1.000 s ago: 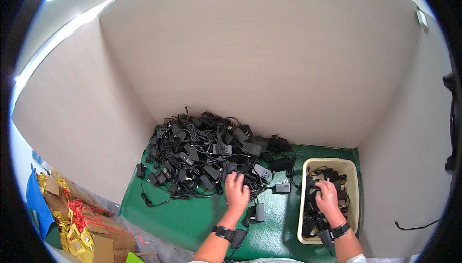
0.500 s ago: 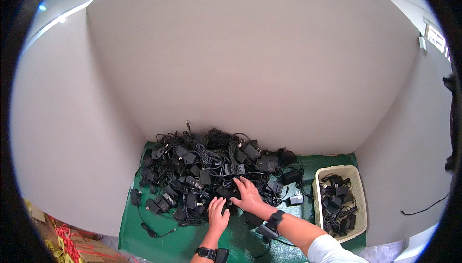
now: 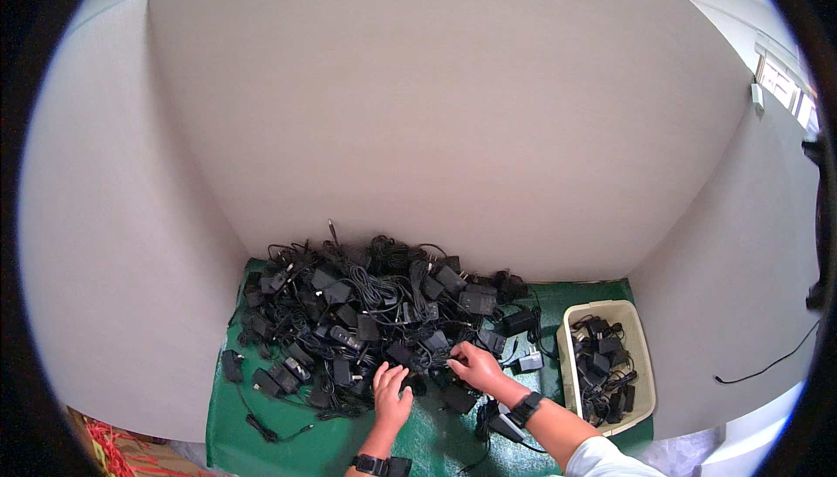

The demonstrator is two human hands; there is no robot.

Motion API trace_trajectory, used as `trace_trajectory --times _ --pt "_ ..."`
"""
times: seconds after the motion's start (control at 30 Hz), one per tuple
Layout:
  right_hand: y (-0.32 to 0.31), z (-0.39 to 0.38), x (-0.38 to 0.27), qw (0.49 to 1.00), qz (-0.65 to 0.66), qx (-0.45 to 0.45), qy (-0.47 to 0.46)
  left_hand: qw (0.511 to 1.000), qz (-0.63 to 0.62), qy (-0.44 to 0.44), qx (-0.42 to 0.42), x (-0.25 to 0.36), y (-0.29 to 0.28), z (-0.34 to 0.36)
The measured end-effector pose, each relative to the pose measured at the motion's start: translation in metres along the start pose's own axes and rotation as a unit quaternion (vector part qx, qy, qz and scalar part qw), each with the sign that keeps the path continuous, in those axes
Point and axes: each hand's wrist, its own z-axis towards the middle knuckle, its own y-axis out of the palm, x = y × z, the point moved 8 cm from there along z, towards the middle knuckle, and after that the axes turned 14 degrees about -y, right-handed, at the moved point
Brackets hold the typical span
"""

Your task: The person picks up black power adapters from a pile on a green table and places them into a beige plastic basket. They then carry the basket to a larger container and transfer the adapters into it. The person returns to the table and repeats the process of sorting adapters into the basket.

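A wide heap of black power adapters [image 3: 336,289] with tangled cables lies on a green table top [image 3: 349,451]. At the heap's near edge is my left hand [image 3: 392,397], fingers apart, the tips resting by the adapters and gripping nothing. To its right, my right hand [image 3: 477,366] pinches thumb and fingers together on a black cable [image 3: 438,357] at the front of the heap. Just right of that hand lies a white adapter [image 3: 529,360]. A grey-topped adapter [image 3: 506,425] sits beside my right wrist, partly hidden by it.
A cream plastic basket [image 3: 646,364] with several black adapters and cables inside stands on the table's right side. Grey panels [image 3: 410,128] rise behind and on both sides. A single adapter [image 3: 233,365] with its cable lies at the left. Boxes with red strips [image 3: 118,442] show at lower left.
My right hand has drawn back from the heap and slightly right, its spread fingers now pinched together. The left hand stays nearly in place. The whole view has shifted slightly.
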Motion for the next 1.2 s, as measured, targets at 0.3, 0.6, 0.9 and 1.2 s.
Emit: trace_trajectory --times 0.3,0.6,0.9,1.2 --pt "-0.005 -0.063 -0.079 0.997 0.058 -0.033 -0.05 0.969 -0.207 -0.135 0.022 -0.011 -0.001 0.001" --pt "0.026 -0.085 -0.08 0.977 0.137 -0.157 -0.053 0.703 -0.601 -0.34 -0.169 0.016 0.039 0.01" --pt "-0.017 -0.059 -0.025 0.917 0.376 -0.09 0.093 0.981 -0.166 0.026 -0.092 0.107 -0.042 0.005" --pt "0.046 -0.058 -0.067 0.846 0.49 -0.208 -0.016 0.971 -0.224 0.019 -0.082 0.105 -0.029 -0.024"
